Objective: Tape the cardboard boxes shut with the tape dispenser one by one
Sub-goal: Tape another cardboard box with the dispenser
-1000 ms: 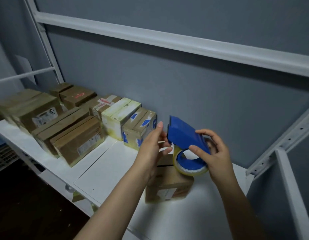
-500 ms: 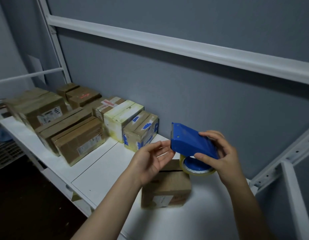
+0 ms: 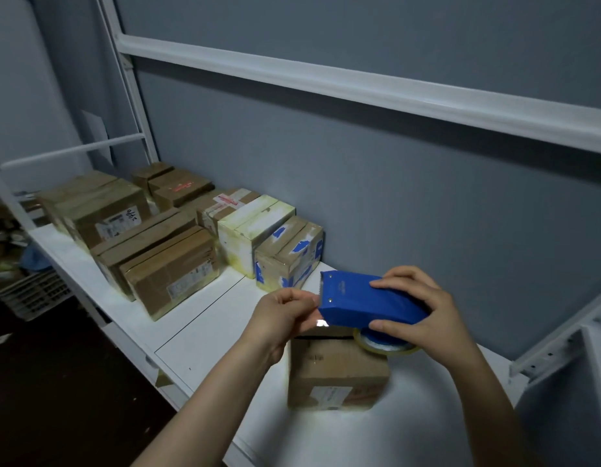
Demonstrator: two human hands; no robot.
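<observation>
Grey-blue wall (image 3: 376,183), white metal shelf (image 3: 205,318), white rail (image 3: 326,82) above, dark floor (image 3: 73,382)

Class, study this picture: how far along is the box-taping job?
Done: the boxes along the wall look closed and taped. In hand: the right hand grips the blue tape dispenser above the near box; the left hand pinches what seems the tape end. Left: that box's top seam looks untaped.
</observation>
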